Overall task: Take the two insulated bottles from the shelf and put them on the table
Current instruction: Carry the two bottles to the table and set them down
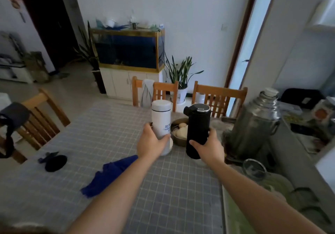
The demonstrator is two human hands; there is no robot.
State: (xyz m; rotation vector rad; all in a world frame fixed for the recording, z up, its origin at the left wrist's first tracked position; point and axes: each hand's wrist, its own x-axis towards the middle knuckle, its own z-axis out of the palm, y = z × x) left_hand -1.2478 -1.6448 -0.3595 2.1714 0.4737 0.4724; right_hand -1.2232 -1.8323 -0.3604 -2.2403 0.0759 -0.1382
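A white insulated bottle [161, 117] with blue lettering stands upright over the table [101, 139], which has a grey checked cloth. My left hand [151, 142] is wrapped around its lower half. Just to its right stands a black insulated bottle [198, 125] with a shiny-rimmed lid, and my right hand [208, 147] grips its lower part. Both bottle bases sit at or just above the cloth; I cannot tell whether they touch it. The shelf is not in view.
A bowl of pale round food [180, 131] sits behind and between the bottles. A tall metal thermos [253, 123] stands to the right. A blue cloth [108, 175] and a black pouch [55, 163] lie on the left. Wooden chairs [219, 98] ring the table.
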